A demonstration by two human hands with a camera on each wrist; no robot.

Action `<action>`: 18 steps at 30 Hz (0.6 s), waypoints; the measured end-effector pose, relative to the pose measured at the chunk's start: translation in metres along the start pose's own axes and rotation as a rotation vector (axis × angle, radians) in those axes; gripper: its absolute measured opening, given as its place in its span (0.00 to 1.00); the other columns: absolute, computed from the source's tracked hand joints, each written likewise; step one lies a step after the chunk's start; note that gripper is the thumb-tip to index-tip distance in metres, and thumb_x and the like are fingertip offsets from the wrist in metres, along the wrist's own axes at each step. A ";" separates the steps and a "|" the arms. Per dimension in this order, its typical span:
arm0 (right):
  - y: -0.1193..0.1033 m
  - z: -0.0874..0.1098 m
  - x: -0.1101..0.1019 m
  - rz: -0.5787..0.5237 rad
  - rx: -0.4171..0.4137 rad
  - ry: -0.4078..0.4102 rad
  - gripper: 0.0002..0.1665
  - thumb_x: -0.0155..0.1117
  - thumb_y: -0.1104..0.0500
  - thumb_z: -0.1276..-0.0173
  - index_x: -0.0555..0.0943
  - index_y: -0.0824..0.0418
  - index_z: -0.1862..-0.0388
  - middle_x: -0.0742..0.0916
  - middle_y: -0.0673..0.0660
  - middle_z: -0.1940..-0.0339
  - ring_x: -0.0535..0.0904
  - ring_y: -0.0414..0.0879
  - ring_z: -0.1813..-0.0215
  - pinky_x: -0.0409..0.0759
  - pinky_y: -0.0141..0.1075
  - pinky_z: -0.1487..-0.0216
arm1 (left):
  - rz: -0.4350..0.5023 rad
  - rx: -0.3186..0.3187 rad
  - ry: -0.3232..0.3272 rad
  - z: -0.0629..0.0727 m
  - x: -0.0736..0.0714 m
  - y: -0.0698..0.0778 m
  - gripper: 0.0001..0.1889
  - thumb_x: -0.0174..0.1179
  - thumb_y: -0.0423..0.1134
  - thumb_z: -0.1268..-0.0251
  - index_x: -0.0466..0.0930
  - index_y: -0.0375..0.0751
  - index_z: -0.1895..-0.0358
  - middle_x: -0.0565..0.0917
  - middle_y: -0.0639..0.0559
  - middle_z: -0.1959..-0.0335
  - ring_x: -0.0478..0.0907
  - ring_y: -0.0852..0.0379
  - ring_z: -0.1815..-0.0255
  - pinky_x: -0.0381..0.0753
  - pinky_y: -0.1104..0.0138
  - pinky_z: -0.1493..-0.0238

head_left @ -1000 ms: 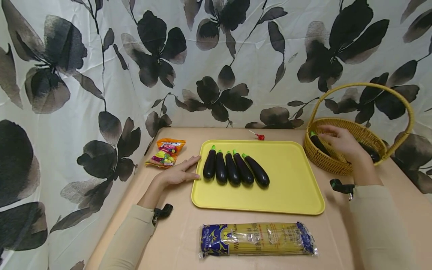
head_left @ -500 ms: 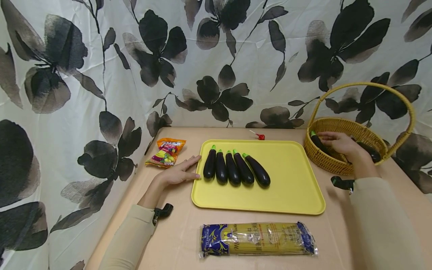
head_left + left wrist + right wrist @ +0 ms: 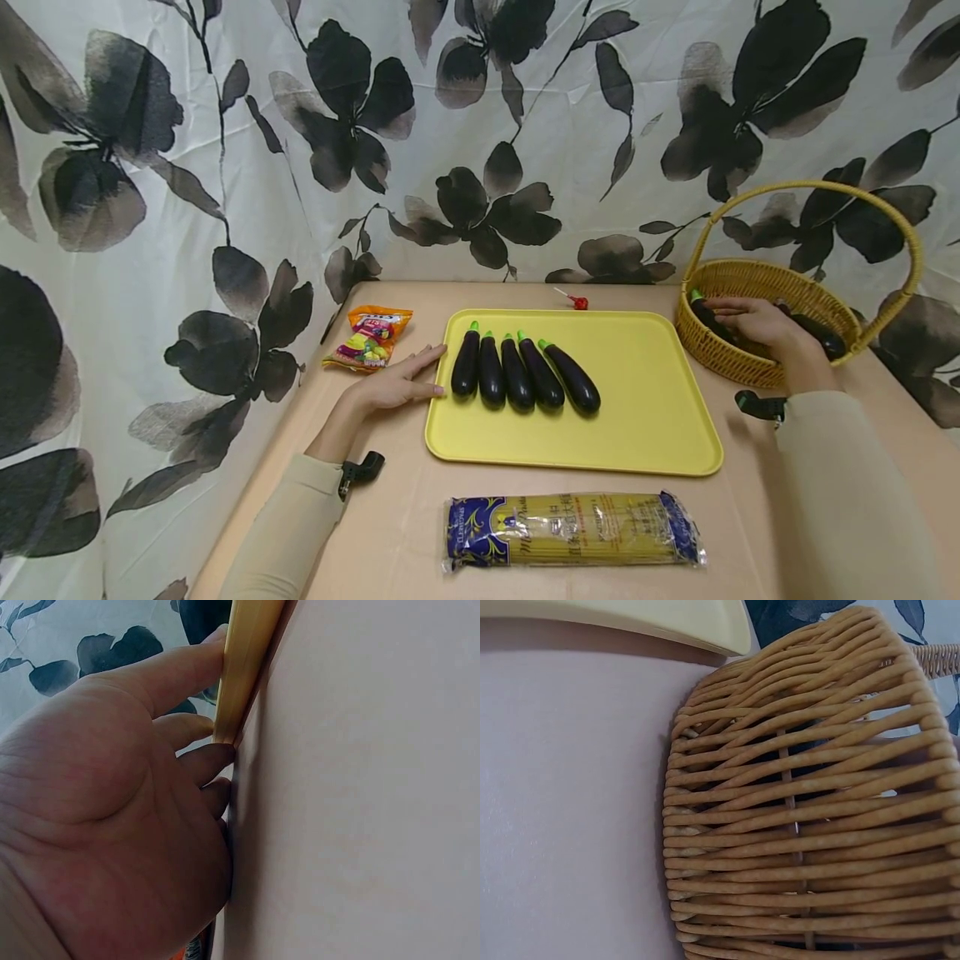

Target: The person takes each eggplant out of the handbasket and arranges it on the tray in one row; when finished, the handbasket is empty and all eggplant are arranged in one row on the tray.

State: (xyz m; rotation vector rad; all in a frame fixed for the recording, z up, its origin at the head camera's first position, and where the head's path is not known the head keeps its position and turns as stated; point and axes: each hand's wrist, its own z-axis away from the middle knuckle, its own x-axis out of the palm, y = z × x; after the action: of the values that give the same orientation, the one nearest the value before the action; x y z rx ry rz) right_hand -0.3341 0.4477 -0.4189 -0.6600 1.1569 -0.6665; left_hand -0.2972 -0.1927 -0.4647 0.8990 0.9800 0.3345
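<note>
Now the right hand (image 3: 765,325) sits lower in the wicker basket (image 3: 720,358) than a second ago, when its fingers were lifted and spread over the opening; the left hand (image 3: 390,385) and the five eggplants (image 3: 516,375) on the yellow tray (image 3: 645,400) look the same as then. I take this to mean the work is at the point of getting hold of something in the basket, which stands at two o'clock of the tray on the worktop (image 3: 390,517). The basket wall and the hand's own back hide the fingertips, so I cannot tell whether they grip anything. The left hand, fingers extended and grasping nothing, touches the tray's rim at nine o'clock. The eggplants on the tray are glossy, near-black and plump, lying side by side in a row, bright green caps toward twelve o'clock; the two rightmost slant, blunt ends toward five o'clock. More are in the basket: a green-capped one (image 3: 707,315) at nine o'clock of the right hand, and a dark shape (image 3: 825,337), apparently another, at about three o'clock, partly covered. How many lie there in all is not clear.
</note>
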 end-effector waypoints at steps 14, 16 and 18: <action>0.007 0.000 -0.006 -0.170 0.041 -0.027 0.30 0.41 0.57 0.13 0.60 0.62 0.16 0.81 0.34 0.50 0.79 0.29 0.54 0.84 0.29 0.51 | -0.002 -0.008 -0.008 0.001 0.000 0.000 0.47 0.68 0.59 0.32 0.51 0.62 0.15 0.42 0.47 0.12 0.30 0.42 0.12 0.30 0.44 0.14; 0.007 0.000 -0.007 -0.221 0.043 -0.035 0.30 0.43 0.57 0.13 0.61 0.60 0.17 0.83 0.29 0.56 0.80 0.30 0.54 0.85 0.29 0.51 | -0.003 -0.006 -0.009 0.000 -0.001 0.000 0.47 0.68 0.59 0.32 0.51 0.62 0.15 0.42 0.47 0.12 0.30 0.42 0.12 0.29 0.44 0.14; 0.007 0.000 -0.007 -0.263 0.048 -0.039 0.28 0.44 0.57 0.13 0.66 0.55 0.18 0.84 0.29 0.58 0.80 0.31 0.55 0.84 0.29 0.53 | -0.003 -0.004 -0.011 0.000 -0.001 0.000 0.48 0.68 0.59 0.32 0.51 0.61 0.15 0.42 0.47 0.12 0.30 0.42 0.12 0.29 0.44 0.14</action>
State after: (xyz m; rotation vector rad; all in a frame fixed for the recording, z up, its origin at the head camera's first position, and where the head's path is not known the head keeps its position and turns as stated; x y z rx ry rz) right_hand -0.3349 0.4577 -0.4203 -0.7891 1.0242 -0.8974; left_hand -0.2977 -0.1934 -0.4639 0.8951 0.9704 0.3289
